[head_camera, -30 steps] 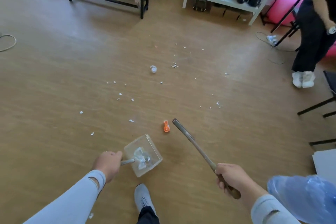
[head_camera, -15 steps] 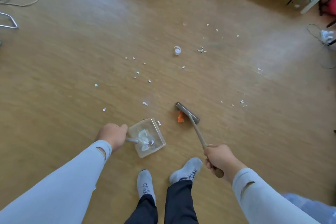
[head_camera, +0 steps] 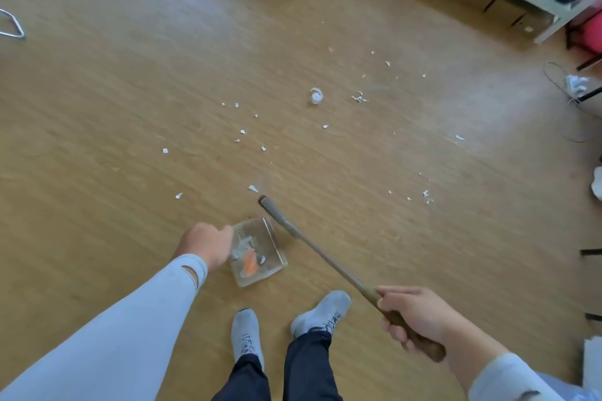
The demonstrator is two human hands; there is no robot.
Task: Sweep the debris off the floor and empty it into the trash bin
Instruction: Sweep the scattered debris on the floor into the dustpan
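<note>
Two hands busy: left hand (head_camera: 208, 242) grips clear dustpan (head_camera: 259, 251) handle, orange scrap (head_camera: 250, 264) inside; right hand (head_camera: 415, 319) holds broom (head_camera: 312, 246). White bits (head_camera: 316, 96) scattered at 12 o'clock on floor (head_camera: 130, 107). No writing readable.

clear dustpan (head_camera: 259, 252) holding orange scrap (head_camera: 250, 263), white debris (head_camera: 315, 96) scattered beyond

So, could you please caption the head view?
Left hand holds dustpan, right hand holds broom, scraps remain.
</note>
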